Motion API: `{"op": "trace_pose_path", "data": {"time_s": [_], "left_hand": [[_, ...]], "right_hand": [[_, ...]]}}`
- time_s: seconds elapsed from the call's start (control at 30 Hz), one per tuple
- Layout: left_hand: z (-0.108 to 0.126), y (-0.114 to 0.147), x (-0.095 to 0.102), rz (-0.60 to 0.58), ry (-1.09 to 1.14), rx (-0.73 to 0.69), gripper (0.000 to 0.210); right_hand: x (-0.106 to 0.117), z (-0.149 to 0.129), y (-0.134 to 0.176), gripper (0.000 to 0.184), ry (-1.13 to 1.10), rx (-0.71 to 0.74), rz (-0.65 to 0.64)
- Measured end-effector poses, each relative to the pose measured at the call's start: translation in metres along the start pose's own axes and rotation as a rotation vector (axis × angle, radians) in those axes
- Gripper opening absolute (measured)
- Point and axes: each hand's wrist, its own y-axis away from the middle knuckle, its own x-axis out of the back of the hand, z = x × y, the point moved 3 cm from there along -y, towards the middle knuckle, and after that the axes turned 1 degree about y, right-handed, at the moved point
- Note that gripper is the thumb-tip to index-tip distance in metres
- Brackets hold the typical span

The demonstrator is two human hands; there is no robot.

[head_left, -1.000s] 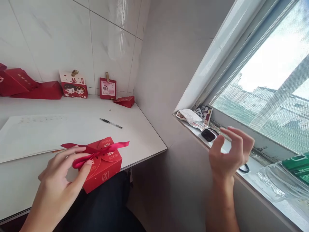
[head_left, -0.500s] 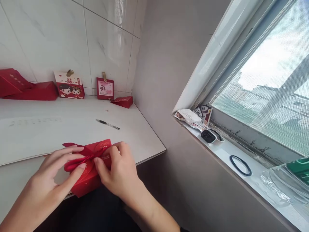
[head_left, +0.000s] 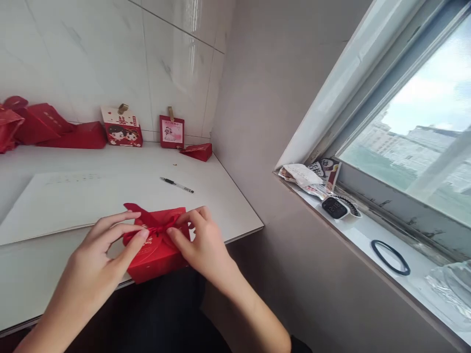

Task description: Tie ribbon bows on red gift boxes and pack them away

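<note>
A red gift box (head_left: 158,262) with gold print sits at the table's front edge. Across its top lies a dark red ribbon (head_left: 142,214) drawn into a bow, with one pointed tail sticking up at the back left. My left hand (head_left: 106,245) pinches the bow's left loop between thumb and fingertips. From the other side, my right hand (head_left: 200,238) is closed on the ribbon right of the knot, thumb close to the knot. The fingers partly cover the bow.
A pen (head_left: 176,185) and a paper sheet (head_left: 47,206) lie on the white table (head_left: 221,196). Red boxes (head_left: 77,135), a printed box (head_left: 123,128) and a small card (head_left: 172,132) stand along the wall. The windowsill holds a watch (head_left: 334,208) and a dark ring-shaped band (head_left: 390,257).
The camera view has shifted, so the scene sits further right. The box looks less tilted. Both hands stay at the bow, my left fingertips now closed on its left loop.
</note>
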Motion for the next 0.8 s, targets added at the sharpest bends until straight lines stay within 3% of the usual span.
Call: {"op": "trace_pose_path", "data": {"time_s": [0.17,0.4,0.63,0.8], "left_hand": [[0.014,0.006,0.007,-0.076,0.131,0.071,0.024],[0.02,0.012,0.007,-0.121,0.218,0.186,0.022],[0.022,0.01,0.009,-0.107,0.328,0.258,0.022],[0.024,0.011,0.009,-0.149,0.251,0.282,0.022]], "right_hand": [[0.01,0.002,0.002,0.011,0.019,0.001,-0.033],[0.008,-0.003,0.001,0.039,0.049,-0.079,-0.023],[0.004,-0.002,-0.003,0.026,0.094,0.006,-0.044],[0.007,-0.008,0.007,0.015,0.185,0.14,0.13]]}}
